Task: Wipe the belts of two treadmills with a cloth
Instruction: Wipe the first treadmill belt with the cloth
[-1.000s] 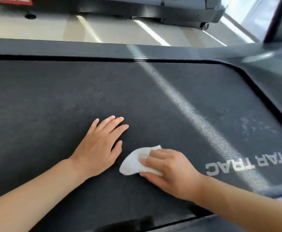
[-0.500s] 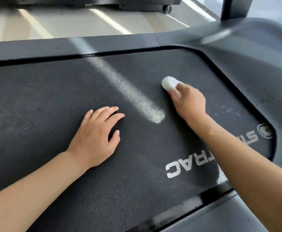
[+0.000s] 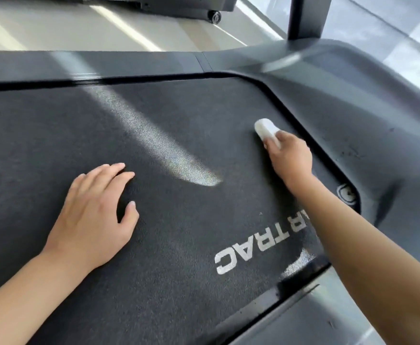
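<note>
A dark treadmill belt (image 3: pixel 54 125) with white lettering fills the view. My right hand (image 3: pixel 290 158) reaches to the belt's far right part and holds a folded white cloth (image 3: pixel 265 129) pressed on the belt, close to the curved edge of the motor cover (image 3: pixel 353 115). The cloth sticks out beyond my fingertips. My left hand (image 3: pixel 94 217) rests flat on the belt at centre left, fingers spread and loosely bent, holding nothing.
Grey side rails run along the far edge (image 3: pixel 91 63) and the near right corner (image 3: pixel 316 319). A dark upright post (image 3: pixel 306 18) rises at the top right. The base of a second treadmill with a small wheel (image 3: pixel 215 16) stands across the pale floor.
My right hand carried the cloth from beside my left hand up and to the right across the belt, toward the motor cover. My left hand stayed in place on the belt.
</note>
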Motion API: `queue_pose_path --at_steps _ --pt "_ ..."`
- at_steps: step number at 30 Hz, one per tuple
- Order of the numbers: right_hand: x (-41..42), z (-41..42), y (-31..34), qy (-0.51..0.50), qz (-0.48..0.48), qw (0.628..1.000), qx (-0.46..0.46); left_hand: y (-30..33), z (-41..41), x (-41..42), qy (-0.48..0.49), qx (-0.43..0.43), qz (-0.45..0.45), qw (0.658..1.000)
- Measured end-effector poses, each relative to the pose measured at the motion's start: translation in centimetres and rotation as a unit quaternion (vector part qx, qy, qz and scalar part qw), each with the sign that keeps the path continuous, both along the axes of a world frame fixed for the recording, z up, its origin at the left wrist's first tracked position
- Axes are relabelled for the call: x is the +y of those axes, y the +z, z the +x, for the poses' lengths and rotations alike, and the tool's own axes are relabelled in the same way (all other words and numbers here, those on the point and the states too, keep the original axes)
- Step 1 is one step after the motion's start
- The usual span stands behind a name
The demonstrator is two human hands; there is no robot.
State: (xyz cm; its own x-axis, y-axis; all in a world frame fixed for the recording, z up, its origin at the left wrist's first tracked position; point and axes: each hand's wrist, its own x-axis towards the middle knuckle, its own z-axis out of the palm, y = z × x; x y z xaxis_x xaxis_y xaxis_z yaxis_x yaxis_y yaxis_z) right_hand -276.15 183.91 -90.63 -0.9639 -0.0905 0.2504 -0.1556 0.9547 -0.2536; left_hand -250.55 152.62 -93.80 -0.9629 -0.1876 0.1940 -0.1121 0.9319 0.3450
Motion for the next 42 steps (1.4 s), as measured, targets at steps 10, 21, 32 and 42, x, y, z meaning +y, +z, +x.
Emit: queue_pose_path --at_steps 10,21,32,42 --pt "-11.7 16.8 -0.9 0.336 -0.025 0.942 -0.01 -0.4 -0.2 -0.2 0.003 0.014 -0.01 1.0" --pt "6.3 3.7 0.0 -0.005 0.038 0.999 0.02 -0.5 1.5 2.4 -0.057 0.017 -0.016 0.998" --pt "-4.9 22.2 -0.5 0.334 -0.023 0.941 -0.049 -0.3 1.0 2.5 -0.058 0.012 -0.009 0.998" --pt "6.1 7.0 -0.2 -0.001 0.018 1.0 0.008 -0.3 0.8 2.3 -0.06 0.028 0.0 0.998"
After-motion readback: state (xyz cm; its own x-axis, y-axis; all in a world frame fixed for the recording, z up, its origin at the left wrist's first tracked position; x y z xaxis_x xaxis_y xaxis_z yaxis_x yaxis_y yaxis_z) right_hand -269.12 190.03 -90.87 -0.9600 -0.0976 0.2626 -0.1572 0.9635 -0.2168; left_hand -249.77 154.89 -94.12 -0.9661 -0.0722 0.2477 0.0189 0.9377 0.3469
